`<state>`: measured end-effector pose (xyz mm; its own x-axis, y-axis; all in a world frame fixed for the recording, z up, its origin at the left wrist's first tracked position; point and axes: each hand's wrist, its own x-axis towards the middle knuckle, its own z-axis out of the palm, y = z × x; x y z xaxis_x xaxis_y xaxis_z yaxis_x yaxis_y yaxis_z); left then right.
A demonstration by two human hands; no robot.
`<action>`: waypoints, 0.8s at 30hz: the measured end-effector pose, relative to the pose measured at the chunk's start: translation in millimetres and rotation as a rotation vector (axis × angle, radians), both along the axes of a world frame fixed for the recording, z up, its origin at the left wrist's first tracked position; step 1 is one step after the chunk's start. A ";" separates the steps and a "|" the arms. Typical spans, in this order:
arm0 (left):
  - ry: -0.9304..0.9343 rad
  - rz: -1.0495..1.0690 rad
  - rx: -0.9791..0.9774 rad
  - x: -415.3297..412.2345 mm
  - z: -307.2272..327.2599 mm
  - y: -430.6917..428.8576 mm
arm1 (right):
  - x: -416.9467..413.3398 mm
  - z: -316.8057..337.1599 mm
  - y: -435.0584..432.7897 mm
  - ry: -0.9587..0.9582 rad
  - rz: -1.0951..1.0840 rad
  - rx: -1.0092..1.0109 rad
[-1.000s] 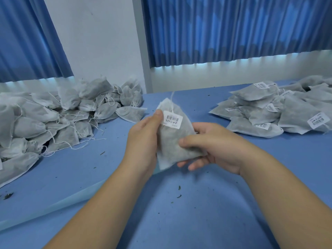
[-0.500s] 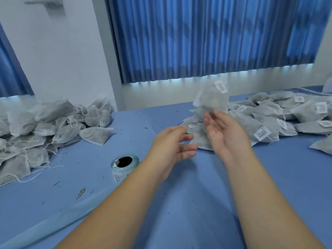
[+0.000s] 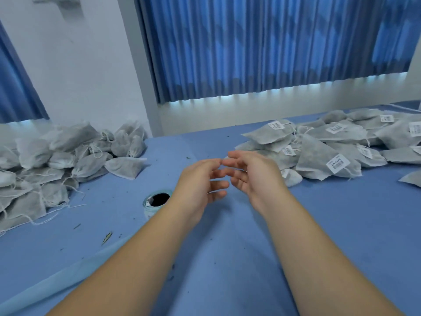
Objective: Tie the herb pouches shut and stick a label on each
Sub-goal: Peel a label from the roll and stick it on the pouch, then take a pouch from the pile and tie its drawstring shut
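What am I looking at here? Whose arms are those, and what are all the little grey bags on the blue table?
There is no machine here. A person wears a camera on their head, so you see what they see: their own two arms reaching forward. The left hand and the right hand are both open and hold nothing, and their fingertips are close together above the blue table. On the left lies a heap of grey pouches without labels. On the right lies another heap, of pouches with white barcode labels stuck on. Beside the left wrist stands a small roll, probably the labels. Behind the table hang blue curtains.
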<state>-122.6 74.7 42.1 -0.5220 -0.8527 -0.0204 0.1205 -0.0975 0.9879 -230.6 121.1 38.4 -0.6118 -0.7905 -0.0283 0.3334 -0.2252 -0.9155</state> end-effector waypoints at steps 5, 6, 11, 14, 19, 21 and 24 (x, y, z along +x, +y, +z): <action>-0.014 0.081 -0.016 50.7 4.6 -21.6 | 30.8 -8.3 -10.8 0.295 -0.048 0.058; -0.020 0.102 -0.023 62.9 7.5 -27.6 | 37.4 -10.8 -16.1 0.318 -0.048 0.057; -0.185 0.244 -0.103 121.5 18.2 -71.1 | 62.4 -16.3 -57.2 0.405 -0.024 0.119; -0.411 0.305 -0.156 150.2 9.3 -101.0 | 70.2 -29.1 -76.0 0.473 -0.032 0.144; -0.623 0.340 -0.132 164.5 -10.4 -146.3 | 67.0 -55.1 -87.4 0.467 -0.011 0.235; -0.664 0.348 -0.148 157.7 -11.3 -164.4 | 67.0 -56.4 -91.1 0.438 -0.015 0.231; -0.826 0.361 -0.305 140.4 -12.4 -192.1 | 67.7 -59.2 -95.3 0.453 -0.016 0.239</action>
<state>17.8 -117.3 29.8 -0.1458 -0.9892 -0.0153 -0.6546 0.0849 0.7512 -162.9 25.8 -20.8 -0.6164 -0.7848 0.0639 -0.1109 0.0062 -0.9938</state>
